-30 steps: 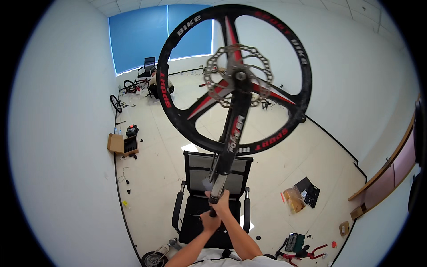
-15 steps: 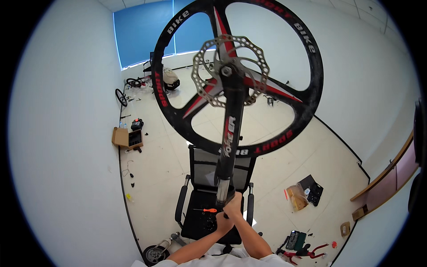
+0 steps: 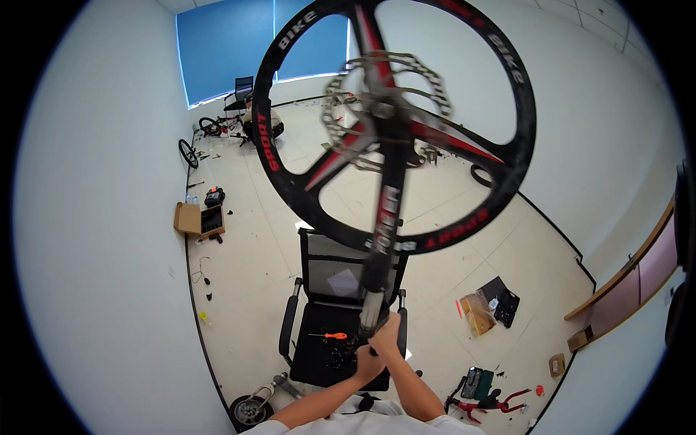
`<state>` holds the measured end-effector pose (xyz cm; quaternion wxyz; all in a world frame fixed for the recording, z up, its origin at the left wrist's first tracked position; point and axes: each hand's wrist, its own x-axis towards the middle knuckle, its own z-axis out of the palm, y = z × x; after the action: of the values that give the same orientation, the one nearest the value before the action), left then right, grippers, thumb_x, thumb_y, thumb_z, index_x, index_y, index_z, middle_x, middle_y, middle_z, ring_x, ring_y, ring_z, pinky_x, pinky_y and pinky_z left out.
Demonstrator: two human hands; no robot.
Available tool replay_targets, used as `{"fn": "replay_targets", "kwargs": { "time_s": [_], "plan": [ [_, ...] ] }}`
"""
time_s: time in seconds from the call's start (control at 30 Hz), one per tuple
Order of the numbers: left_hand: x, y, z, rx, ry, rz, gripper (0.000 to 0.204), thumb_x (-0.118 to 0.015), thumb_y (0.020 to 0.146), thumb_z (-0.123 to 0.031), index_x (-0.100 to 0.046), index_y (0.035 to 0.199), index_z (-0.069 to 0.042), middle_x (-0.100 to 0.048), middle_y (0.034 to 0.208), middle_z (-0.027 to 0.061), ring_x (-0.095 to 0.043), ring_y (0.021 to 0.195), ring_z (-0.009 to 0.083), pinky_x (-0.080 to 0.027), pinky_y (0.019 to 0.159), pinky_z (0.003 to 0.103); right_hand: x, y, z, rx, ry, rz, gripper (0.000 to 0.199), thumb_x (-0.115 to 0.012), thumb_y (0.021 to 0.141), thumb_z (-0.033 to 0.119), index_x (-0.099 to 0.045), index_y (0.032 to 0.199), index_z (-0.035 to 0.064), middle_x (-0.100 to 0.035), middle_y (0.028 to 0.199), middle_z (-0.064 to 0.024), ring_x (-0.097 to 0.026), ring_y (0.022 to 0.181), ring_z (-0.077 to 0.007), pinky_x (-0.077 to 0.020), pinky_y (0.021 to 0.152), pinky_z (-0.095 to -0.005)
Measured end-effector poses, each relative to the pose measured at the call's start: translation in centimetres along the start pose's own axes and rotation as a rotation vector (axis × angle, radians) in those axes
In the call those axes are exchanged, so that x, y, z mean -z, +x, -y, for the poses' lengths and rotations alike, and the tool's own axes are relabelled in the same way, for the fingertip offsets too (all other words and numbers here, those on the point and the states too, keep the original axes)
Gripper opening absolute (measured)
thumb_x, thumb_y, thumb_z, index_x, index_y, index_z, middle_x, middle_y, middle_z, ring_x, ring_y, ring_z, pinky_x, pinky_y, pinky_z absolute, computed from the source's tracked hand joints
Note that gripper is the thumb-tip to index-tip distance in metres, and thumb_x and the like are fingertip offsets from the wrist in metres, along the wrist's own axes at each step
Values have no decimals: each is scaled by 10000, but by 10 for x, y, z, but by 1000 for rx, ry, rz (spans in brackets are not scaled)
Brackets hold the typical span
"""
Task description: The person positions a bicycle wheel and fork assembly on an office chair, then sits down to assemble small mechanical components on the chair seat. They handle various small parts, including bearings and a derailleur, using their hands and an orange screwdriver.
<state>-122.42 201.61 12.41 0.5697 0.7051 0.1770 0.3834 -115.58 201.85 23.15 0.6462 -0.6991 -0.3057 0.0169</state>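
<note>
Both of my hands are closed around the lower end of a bicycle fork (image 3: 391, 185), which I hold upright in front of me. My right hand (image 3: 388, 338) grips a little higher than my left hand (image 3: 370, 364); the exact part inside the fingers is hidden. At the fork's top sits a black wheel (image 3: 306, 206) with three thick red and grey spokes. A perforated brake disc (image 3: 437, 85), blurred by motion, is fixed at the hub. Behind the hands, an orange-handled screwdriver (image 3: 335, 336) and small dark parts (image 3: 344, 354) lie on the black chair (image 3: 312, 366).
A small wheel (image 3: 250, 410) is at lower left. Lower right hold a red frame (image 3: 475, 407) and a green tool case (image 3: 484, 384). A plastic bag (image 3: 477, 313) and black case (image 3: 507, 307) lie rightward. An open cardboard box (image 3: 190, 217) stands left; a person (image 3: 267, 127) crouches far back.
The fork and wheel have swung slightly to the right in my grip. The room's view has shifted a little, and the crouching person at the back shows differently.
</note>
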Motion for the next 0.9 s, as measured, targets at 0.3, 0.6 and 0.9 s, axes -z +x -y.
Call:
{"fn": "replay_targets", "kwargs": {
  "time_s": [0.3,0.6,0.9],
  "plan": [
    [54,26,-27,162,32,433,429,-734,863,-285,-612,1155,5,-657,1166,158,-669,1010,270,-517,925,353,70,29,8,-9,-338,-94,175,-725,673,143,-663,696,-19,-606,565,-124,-604,517,-213,-478,544,-370],
    [173,95,-58,206,-363,98,207,-570,970,-158,-619,1045,29,-687,994,107,-658,952,174,-505,853,282,316,167,93,358,-1124,-244,218,-748,643,201,-638,693,20,-591,636,-191,-577,643,-404,-422,609,-473],
    [211,7,74,691,-303,-9,382,-518,970,-362,-624,974,5,-705,847,140,-694,763,222,-553,674,316,253,233,457,1270,-2548,87,248,-686,663,269,-551,505,133,-510,479,-61,-565,510,-222,-423,577,-360]
  ]
}}
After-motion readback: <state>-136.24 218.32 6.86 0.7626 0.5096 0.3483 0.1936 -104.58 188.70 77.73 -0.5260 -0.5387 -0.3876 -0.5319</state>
